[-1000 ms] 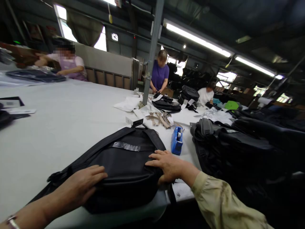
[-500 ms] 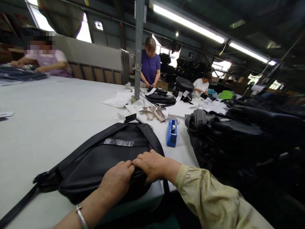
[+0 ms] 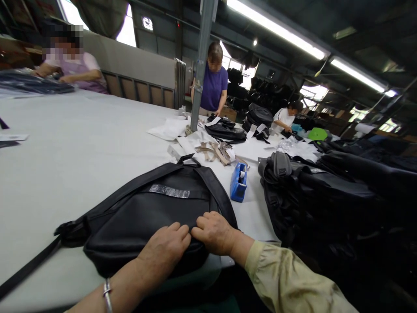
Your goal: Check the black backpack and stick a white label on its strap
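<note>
Both hands had closed in from the backpack's corners a second before and now met at its near edge. At this moment the left hand and the right hand lay side by side, fingertips touching, on the black backpack — the grip of each pressed together on the bag's near rim, though whether the fingers pinched a zipper pull or only fabric could not be told. A metal bangle circled the left wrist; a tan sleeve covered the right forearm.

The backpack lay flat at the near edge of the white worktop, straps running up toward its far end, a strip of clear tape across its upper panel and one strap trailing off to the left. Just beyond its right corner stood a blue tape dispenser, and near that — to the right — a stack of black backpacks.

Farther along the worktop, tan webbing pieces and white paper sheets lay by a metal post. Three other people worked at the far side, a person in a purple shirt among them.
</note>
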### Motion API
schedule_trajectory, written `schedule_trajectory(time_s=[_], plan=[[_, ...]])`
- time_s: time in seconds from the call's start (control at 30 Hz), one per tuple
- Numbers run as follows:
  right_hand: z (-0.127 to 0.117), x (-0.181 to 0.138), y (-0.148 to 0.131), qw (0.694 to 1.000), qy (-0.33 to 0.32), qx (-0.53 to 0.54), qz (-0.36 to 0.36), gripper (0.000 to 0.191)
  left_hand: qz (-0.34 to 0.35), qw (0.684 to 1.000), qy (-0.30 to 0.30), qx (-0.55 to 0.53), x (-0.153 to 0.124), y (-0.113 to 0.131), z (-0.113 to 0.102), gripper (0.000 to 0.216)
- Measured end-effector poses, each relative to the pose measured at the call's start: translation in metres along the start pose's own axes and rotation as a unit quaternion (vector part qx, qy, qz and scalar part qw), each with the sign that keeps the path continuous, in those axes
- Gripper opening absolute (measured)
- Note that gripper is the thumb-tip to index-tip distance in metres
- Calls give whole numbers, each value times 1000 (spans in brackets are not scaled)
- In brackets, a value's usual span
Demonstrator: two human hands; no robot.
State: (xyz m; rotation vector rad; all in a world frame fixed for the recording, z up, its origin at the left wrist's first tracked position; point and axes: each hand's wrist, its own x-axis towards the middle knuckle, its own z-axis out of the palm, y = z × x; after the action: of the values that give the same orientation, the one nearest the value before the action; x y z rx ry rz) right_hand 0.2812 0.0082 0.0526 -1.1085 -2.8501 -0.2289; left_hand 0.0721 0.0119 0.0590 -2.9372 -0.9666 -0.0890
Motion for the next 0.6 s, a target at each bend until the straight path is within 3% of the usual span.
schedule_trajectory(time_s=[0.13,0.2,0.27,0.37,0.4,0.5,0.6], plan=[[-24,-3,-18,1000,-9,6,29,9,-12,1000,-24,-15,0,5,-5,16],[-28,-6,-28,998,4,16,63,24,-21,999,-26,-37,5,12,0,13],[-19,-8,-33,995,28,29,91,35,-33,998,-14,-58,12,20,6,12],[11,-11,-31,989,78,50,112,9,-39,997,14,-71,17,24,7,12],[21,-13,-28,987,99,60,110,13,-27,997,21,-72,13,21,3,12],[41,-21,-19,975,168,102,99,31,25,993,24,-109,-14,-4,-14,17],[44,-30,-11,964,203,143,96,50,21,986,28,-163,-52,-54,-24,57]])
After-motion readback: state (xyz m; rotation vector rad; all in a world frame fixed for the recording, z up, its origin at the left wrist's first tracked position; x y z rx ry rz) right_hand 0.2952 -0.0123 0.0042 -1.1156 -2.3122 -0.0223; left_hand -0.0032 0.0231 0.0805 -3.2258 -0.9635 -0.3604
